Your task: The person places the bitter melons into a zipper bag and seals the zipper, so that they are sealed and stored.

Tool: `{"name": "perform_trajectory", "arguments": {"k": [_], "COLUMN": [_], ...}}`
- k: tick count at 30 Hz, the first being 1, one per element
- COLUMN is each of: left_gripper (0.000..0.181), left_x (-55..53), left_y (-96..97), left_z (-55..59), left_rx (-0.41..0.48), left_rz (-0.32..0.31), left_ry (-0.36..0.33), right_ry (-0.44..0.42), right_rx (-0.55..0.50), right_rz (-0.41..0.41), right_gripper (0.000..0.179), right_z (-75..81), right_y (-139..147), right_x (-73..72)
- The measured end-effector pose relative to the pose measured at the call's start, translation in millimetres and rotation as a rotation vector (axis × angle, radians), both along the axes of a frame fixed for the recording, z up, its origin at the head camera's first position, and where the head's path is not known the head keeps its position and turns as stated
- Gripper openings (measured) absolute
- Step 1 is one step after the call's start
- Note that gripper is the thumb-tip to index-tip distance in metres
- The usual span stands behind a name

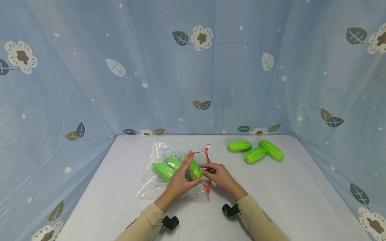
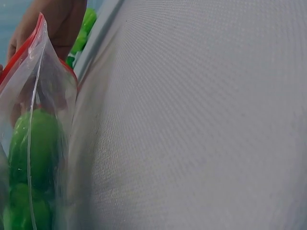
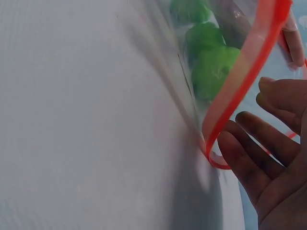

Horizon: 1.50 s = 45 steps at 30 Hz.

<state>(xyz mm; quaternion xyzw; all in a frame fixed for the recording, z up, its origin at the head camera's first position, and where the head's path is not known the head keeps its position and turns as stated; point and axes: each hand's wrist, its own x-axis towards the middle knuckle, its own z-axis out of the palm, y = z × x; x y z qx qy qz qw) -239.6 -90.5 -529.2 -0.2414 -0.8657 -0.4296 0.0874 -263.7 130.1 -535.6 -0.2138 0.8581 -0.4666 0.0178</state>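
A clear plastic zip bag (image 1: 147, 187) with a red zip edge lies on its side, its mouth gaping to the right. Several plump green cucumbers (image 1: 163, 171) are inside it. One cucumber (image 1: 195, 169) lies just within the mouth, near the right fingertips. My left hand (image 1: 179, 182) rests against the bag's lip, fingers straight and thumb spread apart from them. At the mouth, my right hand (image 1: 221, 175) has loosely bent fingers, with nothing visible between them; its fingertips (image 3: 230, 143) are beside the red edge. The left wrist view shows a cucumber (image 2: 36, 143) through the plastic.
Three more cucumbers lie at the back right of the white table (image 1: 301, 194): one cucumber (image 1: 239, 146) apart, another cucumber (image 1: 255, 155) touching a third cucumber (image 1: 271, 149). A blue patterned curtain (image 1: 235, 83) hangs behind and at both sides.
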Motion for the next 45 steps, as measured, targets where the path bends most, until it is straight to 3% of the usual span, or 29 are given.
{"name": "perform_trajectory", "arguments": {"k": [9, 16, 45], "left_gripper": [0.099, 0.098, 0.1], "left_x": [-0.5, -0.4, -2.2], "left_y": [-0.3, -0.4, -0.4], "left_z": [0.3, -0.3, -1.3], "left_rx": [-0.003, 0.0, -0.013], "left_rz": [0.002, 0.004, 0.008], "left_ry": [0.003, -0.009, -0.022], "right_ry": [0.009, 0.0, 0.049], "right_rx": [-0.018, -0.005, 0.023], "right_rz": [-0.029, -0.095, -0.175], "right_gripper": [0.03, 0.028, 0.031], "right_z": [-1.6, -3.9, -6.9], "right_y": [16, 34, 95], "right_x": [-1.4, -2.6, 5.7]}}
